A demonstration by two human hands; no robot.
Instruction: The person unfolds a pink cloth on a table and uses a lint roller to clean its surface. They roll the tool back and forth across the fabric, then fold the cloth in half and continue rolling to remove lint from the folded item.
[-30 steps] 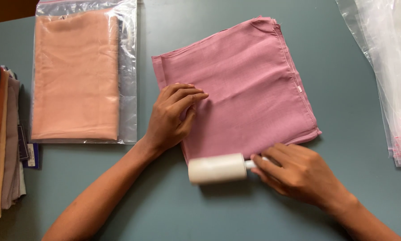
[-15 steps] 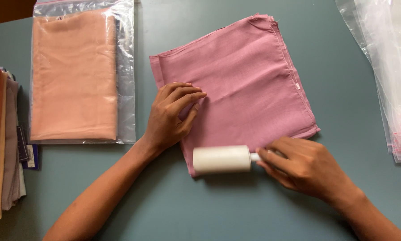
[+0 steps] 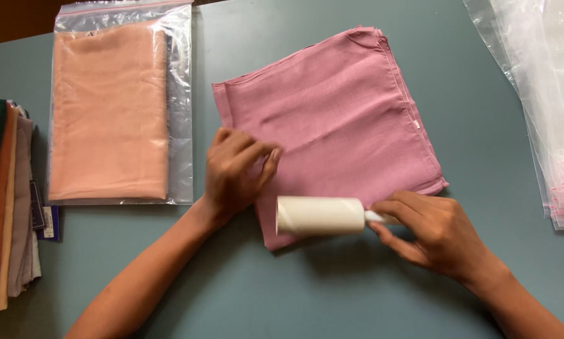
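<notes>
A folded pink cloth (image 3: 332, 119) lies tilted on the grey-green table (image 3: 483, 125). My left hand (image 3: 235, 169) rests palm down on the cloth's left near part, fingers a little apart, pressing it flat. My right hand (image 3: 429, 232) grips the handle of a white lint roller (image 3: 319, 215). The roller lies across the cloth's near edge, just right of my left hand.
A clear zip bag holding a folded peach cloth (image 3: 109, 110) lies at the left. A stack of folded cloths in several colours (image 3: 5, 201) sits at the far left edge. A pile of empty clear bags (image 3: 546, 94) covers the right side.
The lint roller has rolled from off the cloth's near edge up onto the cloth, with my right hand following. My left hand stays on the cloth.
</notes>
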